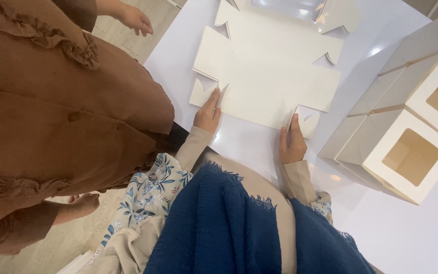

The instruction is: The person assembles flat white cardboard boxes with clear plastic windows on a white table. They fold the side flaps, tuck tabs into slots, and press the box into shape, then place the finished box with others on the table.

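A flat, unfolded cream cardboard box blank with notched corner flaps lies on the white table. My left hand rests with its fingers on the blank's near left corner flap. My right hand touches the near right corner flap, fingers pointing up along its edge. Neither hand grips anything; both press flat on the card. My beige sleeves and a dark blue scarf fill the bottom of the view.
Several assembled white boxes with square window openings stand on the table at the right. Another person in a brown ruffled garment stands close at the left, their hand at the top left over a wooden floor.
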